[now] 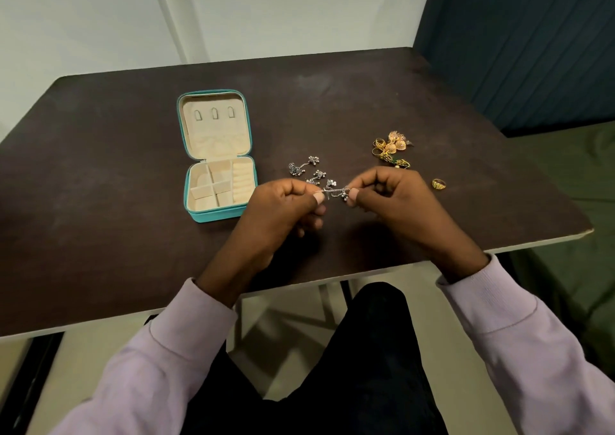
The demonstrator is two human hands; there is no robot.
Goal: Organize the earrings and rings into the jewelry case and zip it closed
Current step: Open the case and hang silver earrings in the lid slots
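Matt dark table point(133, 168); shiny gold-coloured metal ring point(438, 184).

One open jewelry case point(218, 155) is counted on the desk point(133, 235); one silver earring point(336, 191) is pinched between two hands, two more silver earrings point(306, 168) lie loose, one gold ring point(438, 184) apart.

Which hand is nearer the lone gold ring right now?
Right. The right hand sits just left of the gold ring; the left hand is farther left, beside the jewelry case.

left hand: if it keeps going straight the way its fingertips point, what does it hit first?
Likely the right hand. The left hand points rightward at it, both pinching one silver earring between them. Depth is unclear.
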